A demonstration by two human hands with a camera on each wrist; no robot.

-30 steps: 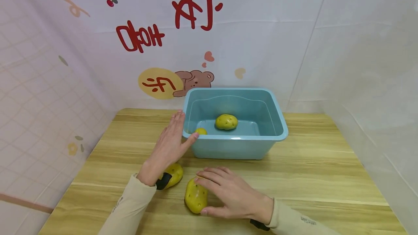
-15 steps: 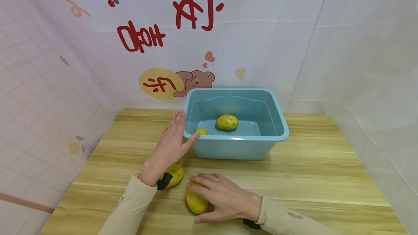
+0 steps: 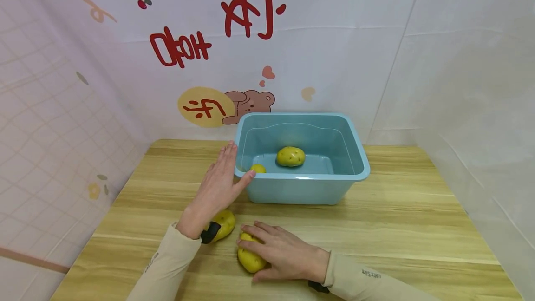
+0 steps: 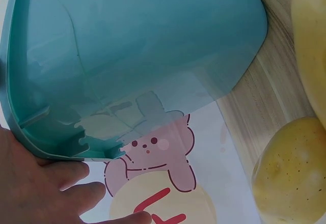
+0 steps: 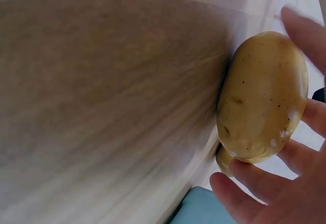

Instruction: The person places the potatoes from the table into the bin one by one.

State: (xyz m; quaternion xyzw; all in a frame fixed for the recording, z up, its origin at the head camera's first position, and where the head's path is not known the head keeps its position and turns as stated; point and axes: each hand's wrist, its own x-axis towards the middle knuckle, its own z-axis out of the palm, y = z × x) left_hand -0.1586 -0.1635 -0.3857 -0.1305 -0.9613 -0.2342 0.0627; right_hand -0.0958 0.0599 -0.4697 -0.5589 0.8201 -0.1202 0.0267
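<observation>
My left hand lies with straight fingers along the left side of a light blue plastic bin, its thumb at the front rim. The left wrist view has those fingers at the rim. In front of the bin, my right hand grips a yellow potato on the table, fingers over its far end and thumb by its near end. The right wrist view shows this potato between thumb and fingers. Another potato is partly hidden under my left wrist.
Inside the bin lie a whole potato and a yellow piece mostly hidden by the front wall. The wood-grain table is bordered by a printed white cloth backdrop behind and at both sides.
My right hand has moved left over the potato, and its fingers have closed in around it. The left hand stays at the bin; the potatoes look unmoved.
</observation>
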